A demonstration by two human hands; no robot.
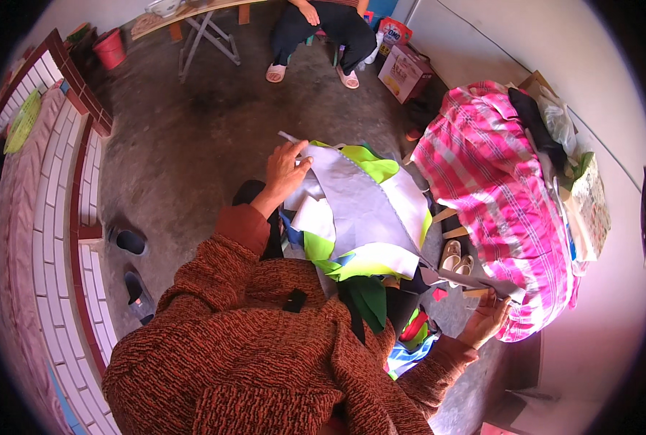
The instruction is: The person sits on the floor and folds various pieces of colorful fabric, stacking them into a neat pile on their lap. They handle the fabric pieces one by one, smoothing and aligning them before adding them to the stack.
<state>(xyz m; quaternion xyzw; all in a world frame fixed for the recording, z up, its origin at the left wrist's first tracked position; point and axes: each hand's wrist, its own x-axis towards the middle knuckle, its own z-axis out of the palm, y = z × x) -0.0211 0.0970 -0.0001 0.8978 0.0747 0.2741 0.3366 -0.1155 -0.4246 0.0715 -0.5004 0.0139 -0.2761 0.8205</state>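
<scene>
A light grey cloth piece (359, 192) lies spread on a heap of fabric pieces in front of me. My left hand (289, 170) pinches its far left corner, where a narrow strip end sticks out past the fingers. Off to the right, my right hand (486, 319) has its fingers closed on a grey fabric strip (475, 280), which stretches toward the near right corner of the grey cloth. Under and around the cloth, lime green fabric (370, 163) and white fabric (381, 259) show. A dark green piece (366, 301) hangs at the near side, over my lap.
Right of me, a pink checked cloth (482, 196) covers something with wooden legs. Pale shoes (455, 259) stand beside it. Bright scraps (412, 341) lie below my right forearm. Dark slippers (129, 241) are on the left floor. Another person (323, 32) sits ahead near a carton (405, 72).
</scene>
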